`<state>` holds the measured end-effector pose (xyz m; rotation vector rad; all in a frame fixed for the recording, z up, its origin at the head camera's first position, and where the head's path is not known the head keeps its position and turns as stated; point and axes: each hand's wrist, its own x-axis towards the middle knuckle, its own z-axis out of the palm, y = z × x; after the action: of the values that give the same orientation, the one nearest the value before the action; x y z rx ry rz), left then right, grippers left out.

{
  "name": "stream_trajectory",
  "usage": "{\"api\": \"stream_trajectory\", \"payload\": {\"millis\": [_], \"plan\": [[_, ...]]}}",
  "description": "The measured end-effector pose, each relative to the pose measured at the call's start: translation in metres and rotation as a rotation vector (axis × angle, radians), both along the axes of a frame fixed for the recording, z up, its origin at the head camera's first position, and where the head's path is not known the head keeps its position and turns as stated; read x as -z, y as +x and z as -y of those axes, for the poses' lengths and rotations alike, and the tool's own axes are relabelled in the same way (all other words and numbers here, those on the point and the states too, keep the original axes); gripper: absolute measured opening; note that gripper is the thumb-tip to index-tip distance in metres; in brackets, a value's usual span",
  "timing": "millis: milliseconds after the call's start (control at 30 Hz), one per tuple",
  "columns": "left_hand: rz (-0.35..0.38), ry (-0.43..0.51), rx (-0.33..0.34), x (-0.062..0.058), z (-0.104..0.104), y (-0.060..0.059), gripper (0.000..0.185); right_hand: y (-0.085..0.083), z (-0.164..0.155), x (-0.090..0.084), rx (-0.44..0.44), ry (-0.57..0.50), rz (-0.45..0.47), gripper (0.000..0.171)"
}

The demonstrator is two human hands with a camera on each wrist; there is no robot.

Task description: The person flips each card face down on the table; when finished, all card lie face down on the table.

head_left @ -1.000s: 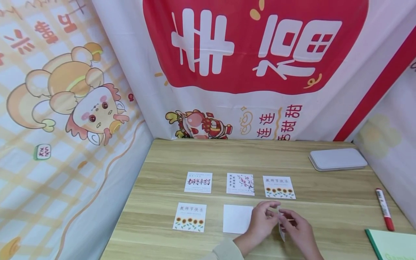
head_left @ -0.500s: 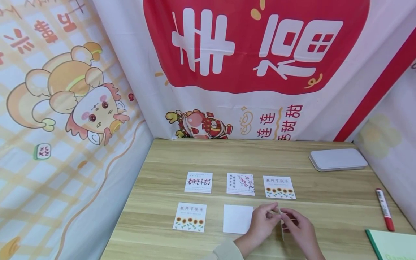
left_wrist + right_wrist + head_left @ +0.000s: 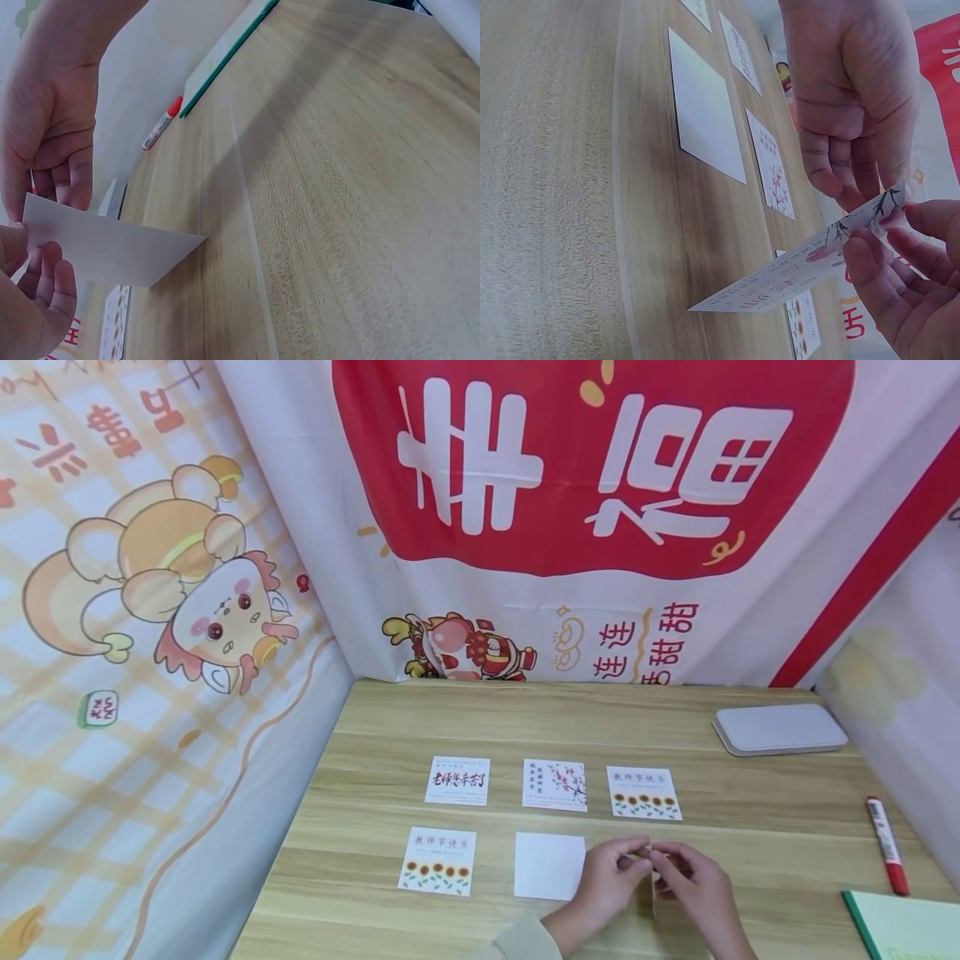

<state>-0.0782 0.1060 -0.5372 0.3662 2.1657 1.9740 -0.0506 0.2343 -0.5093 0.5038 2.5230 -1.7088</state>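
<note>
Both hands pinch a square printed card upright over the table, seen almost edge-on in the head view. My left hand [image 3: 607,881] grips its left side; my right hand [image 3: 701,889] holds it from the right. The card's white back [image 3: 105,244] faces the left wrist camera. Toward the right wrist camera it turns its printed front [image 3: 802,266], with dark branches, pink blossoms and red writing. Beside my left hand lies a blank white card [image 3: 550,866]. Just beyond the hands is a sunflower card [image 3: 645,792].
Another sunflower card [image 3: 437,861] lies at left. Behind are a red-lettered card [image 3: 458,781] and a plum-blossom card [image 3: 555,785]. A white case [image 3: 780,727] sits at the back right, with a red-capped marker [image 3: 887,846] and green-edged book [image 3: 907,927] nearer.
The held card has turned from slightly slanted to nearly edge-on in the head view. Both hands have shifted slightly right and still hold it. The cards on the table have not moved.
</note>
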Motion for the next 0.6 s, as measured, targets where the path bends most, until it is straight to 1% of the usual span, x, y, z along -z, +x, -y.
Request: {"api": "stream_trajectory", "payload": {"millis": [133, 367, 433, 600], "plan": [[0.030, 0.022, -0.002, 0.001, -0.001, 0.000, 0.030, 0.000, 0.000, -0.003, 0.003, 0.004, 0.005, 0.032], [0.055, 0.064, -0.001, 0.000, -0.001, 0.001, 0.030, 0.001, 0.002, -0.007, 0.022, 0.017, -0.010, 0.030], [0.052, 0.072, 0.000, -0.001, -0.001, 0.002, 0.030, 0.001, 0.002, -0.009, 0.022, 0.027, -0.029, 0.031], [0.015, 0.094, 0.003, -0.003, -0.001, 0.001, 0.029, 0.003, 0.004, -0.013, 0.032, 0.041, -0.068, 0.030]]}}
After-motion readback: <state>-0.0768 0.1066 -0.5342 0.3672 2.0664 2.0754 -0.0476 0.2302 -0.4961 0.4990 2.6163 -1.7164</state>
